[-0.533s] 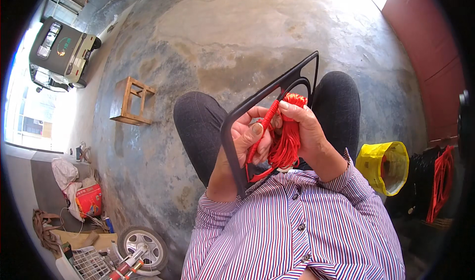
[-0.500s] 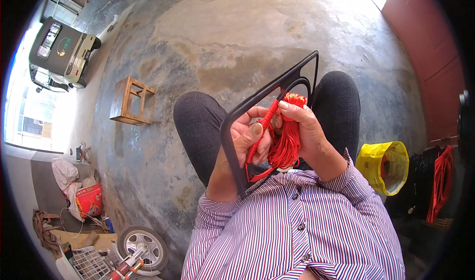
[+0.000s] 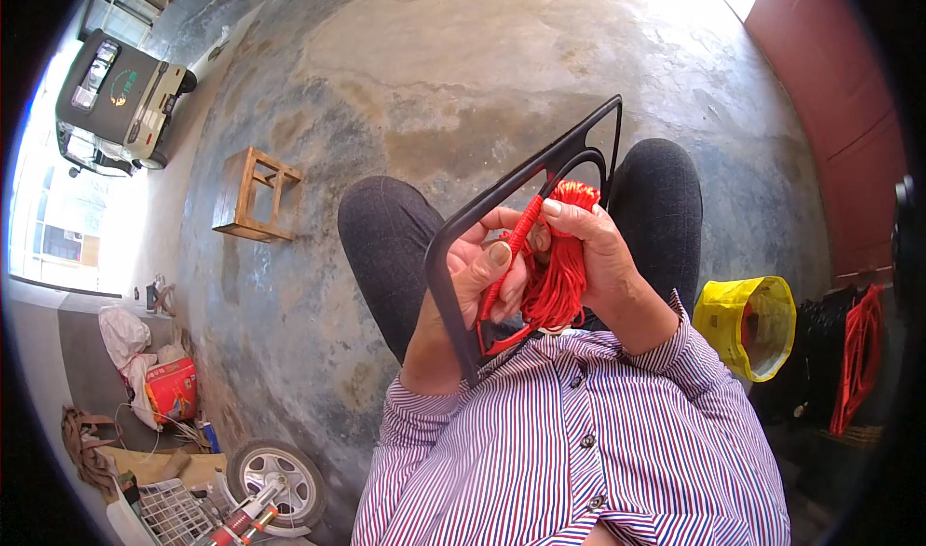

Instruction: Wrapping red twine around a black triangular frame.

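Note:
A black open frame with rounded corners leans across my lap between my knees. Tight turns of red cord cover its inner bar. My left hand reaches through the frame, its thumb and fingers closed round this cord-wrapped bar. In my right hand is a thick looped bundle of red cord, and the thumb tip rests by the upper end of the wrapping. Some of my fingers are hidden behind the cord and the bar.
A wooden stool lies on its side at left on the concrete floor. Beside my right leg stands a yellow bag, with red-corded frames beyond. A wheel and a red bag are at lower left. A three-wheeled vehicle stands at far left.
Almost nothing differs. The black frame has shifted very slightly to the left and up; both hands keep their grip.

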`<state>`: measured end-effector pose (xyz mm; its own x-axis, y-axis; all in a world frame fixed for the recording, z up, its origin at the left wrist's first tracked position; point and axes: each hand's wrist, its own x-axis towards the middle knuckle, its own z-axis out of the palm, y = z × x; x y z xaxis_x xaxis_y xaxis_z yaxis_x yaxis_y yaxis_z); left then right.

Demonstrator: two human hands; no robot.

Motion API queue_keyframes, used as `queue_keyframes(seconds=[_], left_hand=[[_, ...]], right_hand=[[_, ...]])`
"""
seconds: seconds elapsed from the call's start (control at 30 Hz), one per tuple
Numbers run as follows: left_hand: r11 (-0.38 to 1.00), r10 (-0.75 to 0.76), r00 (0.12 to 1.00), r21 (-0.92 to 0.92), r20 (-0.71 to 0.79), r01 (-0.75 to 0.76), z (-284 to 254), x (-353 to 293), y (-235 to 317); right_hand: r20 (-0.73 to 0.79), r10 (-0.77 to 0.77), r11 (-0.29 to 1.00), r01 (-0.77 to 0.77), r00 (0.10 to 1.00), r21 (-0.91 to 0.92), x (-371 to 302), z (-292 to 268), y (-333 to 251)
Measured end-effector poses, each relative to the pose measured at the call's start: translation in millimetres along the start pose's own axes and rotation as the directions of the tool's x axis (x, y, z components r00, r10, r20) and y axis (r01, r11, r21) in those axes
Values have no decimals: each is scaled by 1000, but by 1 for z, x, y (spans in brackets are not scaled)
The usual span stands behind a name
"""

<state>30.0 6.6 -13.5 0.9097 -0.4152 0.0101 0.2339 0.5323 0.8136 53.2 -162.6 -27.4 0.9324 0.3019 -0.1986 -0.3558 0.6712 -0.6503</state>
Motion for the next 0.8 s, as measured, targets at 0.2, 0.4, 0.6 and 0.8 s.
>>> queue_keyframes(seconds=[0.2, 0.4, 0.6, 0.8], left_hand=[[1000, 7, 1000, -10, -10, -7, 0, 0, 1], [1000, 0, 1000, -9, -22, 0, 1, -2, 1], [1000, 0, 1000, -21, -8, 0, -1, -2, -1], [1000, -1, 1000, 1, -5, 1, 1, 0, -1]], right_hand=[[10, 11, 1000, -11, 1000, -19, -1, 2, -2], [21, 7, 1000, -7, 1000, -13, -1, 2, -1], [17, -1, 1000, 1, 1000, -17, -2, 2, -1], [-1, 10, 1000, -10, 1000, 6, -3, 0, -2]])
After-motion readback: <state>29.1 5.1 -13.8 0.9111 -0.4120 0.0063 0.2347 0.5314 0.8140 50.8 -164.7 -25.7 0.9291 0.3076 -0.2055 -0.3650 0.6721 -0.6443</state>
